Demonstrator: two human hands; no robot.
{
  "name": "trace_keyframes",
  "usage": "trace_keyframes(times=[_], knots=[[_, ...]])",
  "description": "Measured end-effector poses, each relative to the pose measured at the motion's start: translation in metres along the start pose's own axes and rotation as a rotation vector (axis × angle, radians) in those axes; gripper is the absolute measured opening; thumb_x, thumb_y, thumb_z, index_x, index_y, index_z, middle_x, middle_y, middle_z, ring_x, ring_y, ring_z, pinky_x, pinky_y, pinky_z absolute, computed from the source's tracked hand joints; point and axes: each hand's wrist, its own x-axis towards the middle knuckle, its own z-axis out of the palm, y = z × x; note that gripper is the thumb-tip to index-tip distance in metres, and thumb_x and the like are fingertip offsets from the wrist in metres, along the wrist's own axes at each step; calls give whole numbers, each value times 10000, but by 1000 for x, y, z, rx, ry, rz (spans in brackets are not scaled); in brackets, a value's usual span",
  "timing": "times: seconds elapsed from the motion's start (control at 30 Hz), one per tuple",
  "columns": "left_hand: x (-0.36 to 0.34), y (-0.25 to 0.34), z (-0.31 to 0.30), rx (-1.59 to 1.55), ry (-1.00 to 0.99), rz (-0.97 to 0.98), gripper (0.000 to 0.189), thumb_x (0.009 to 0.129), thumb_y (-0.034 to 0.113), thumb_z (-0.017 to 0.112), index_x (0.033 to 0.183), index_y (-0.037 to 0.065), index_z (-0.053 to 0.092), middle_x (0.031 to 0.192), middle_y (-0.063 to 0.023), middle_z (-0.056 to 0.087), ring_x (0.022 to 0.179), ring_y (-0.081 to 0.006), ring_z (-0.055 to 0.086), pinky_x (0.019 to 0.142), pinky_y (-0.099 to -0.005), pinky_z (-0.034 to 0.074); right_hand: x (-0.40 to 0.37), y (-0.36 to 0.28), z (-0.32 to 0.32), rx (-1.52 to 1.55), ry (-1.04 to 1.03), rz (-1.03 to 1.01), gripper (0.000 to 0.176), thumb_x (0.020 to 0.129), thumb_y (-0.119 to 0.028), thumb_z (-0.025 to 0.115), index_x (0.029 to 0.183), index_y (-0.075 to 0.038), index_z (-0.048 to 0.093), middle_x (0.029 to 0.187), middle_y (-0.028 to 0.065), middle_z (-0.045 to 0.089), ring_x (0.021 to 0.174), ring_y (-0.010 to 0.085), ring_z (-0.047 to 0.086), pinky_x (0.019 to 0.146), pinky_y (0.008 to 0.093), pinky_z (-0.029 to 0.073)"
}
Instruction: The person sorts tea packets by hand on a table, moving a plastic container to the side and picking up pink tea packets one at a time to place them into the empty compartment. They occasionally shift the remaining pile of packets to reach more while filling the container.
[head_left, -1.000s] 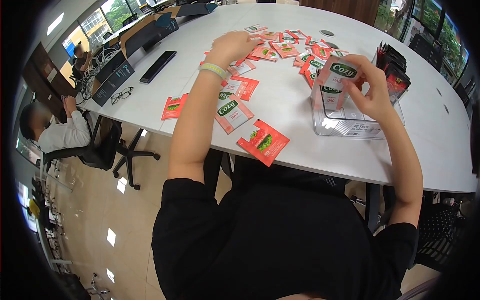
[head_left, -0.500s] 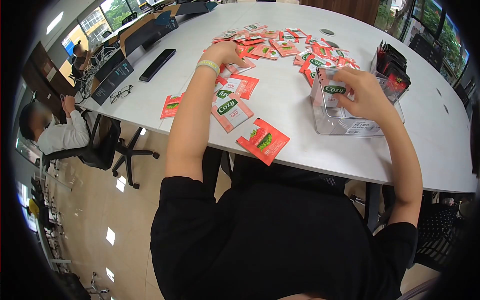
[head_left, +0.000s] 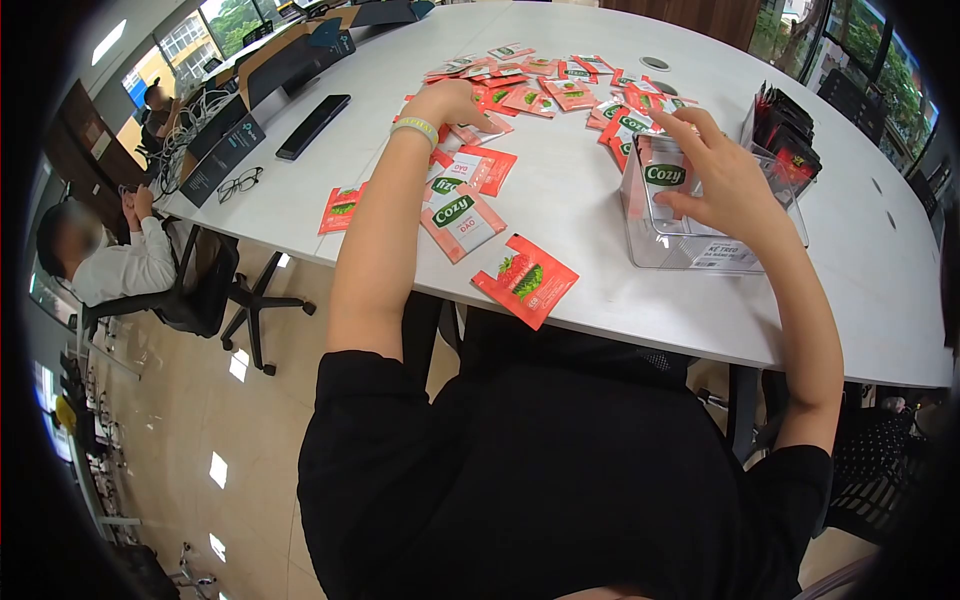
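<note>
My left hand (head_left: 450, 103) rests over the far-left part of a pile of red and peach tea sachets (head_left: 570, 93). Its fingers point down among the sachets and are mostly hidden, so a hold cannot be made out. My right hand (head_left: 718, 185) is at the clear plastic box (head_left: 655, 250), with its fingers apart. A peach Cozy tea sachet (head_left: 663, 177) stands upright in the box's left end, the thumb touching or very near its front. Nearer me lie another Cozy sachet (head_left: 464, 222) and a red strawberry sachet (head_left: 526, 280), which overhangs the table edge.
Behind the clear box stands a holder with black packets (head_left: 785, 130). On the left are a black phone (head_left: 314, 127), glasses (head_left: 240, 184), and dark boxes (head_left: 222, 160) with cables. A person in a white shirt (head_left: 130, 262) sits left of the table (head_left: 560, 190).
The right hand's fingers have spread and risen slightly from the sachet in the box. My left hand stays almost in place over the pile.
</note>
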Motion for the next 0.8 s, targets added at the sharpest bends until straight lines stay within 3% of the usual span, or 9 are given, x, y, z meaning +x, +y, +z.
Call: trace_keyframes(times=[0.13,0.2,0.23,0.43,0.5,0.73,0.8], knots=[[1,1,2,-29,-9,-16,423,610,368,826,741,27,613,704,-75,593,582,-137,590,504,-249,413,0,-3,0,12,-35,45,806,670,-181,740,1375,-227,354,1222,113,460,700,196,640,723,367,514],[5,-4,4,12,-10,16,652,553,496,782,935,-11,632,928,-147,650,779,-258,624,661,-369,486,0,-1,3,180,-46,62,791,687,-152,729,1381,-216,356,1212,127,467,692,192,640,710,363,514],[8,-6,5,14,-10,17,652,553,496,782,935,-11,632,928,-147,650,779,-258,624,661,-369,486,0,-1,3,180,-45,63,791,687,-152,729,1381,-216,356,1212,127,467,692,192,640,710,363,514],[6,-4,6,-39,-20,22,607,551,487,788,896,13,630,895,-127,647,771,-247,609,641,-363,465,0,-2,2,307,-40,62,756,708,-116,714,1377,-204,373,1205,136,467,673,199,634,704,335,512],[2,-1,7,-99,31,58,371,645,314,817,647,81,527,635,-12,515,555,-91,499,455,-244,379,0,-3,2,230,-26,42,757,709,-129,718,1378,-201,370,1205,136,469,678,195,635,705,339,510],[-8,4,-6,-79,-59,37,309,695,312,777,712,66,591,651,-27,555,548,-111,504,497,-267,381,-2,-3,-2,187,-29,29,790,695,-251,756,1379,-203,364,1244,135,459,678,188,635,696,350,505],[0,-5,-5,-109,-96,77,394,602,414,802,712,102,589,696,-33,593,602,-159,529,534,-330,389,-1,-2,-1,125,-39,36,813,680,-327,766,1377,-207,365,1255,132,460,676,185,635,689,348,504]])
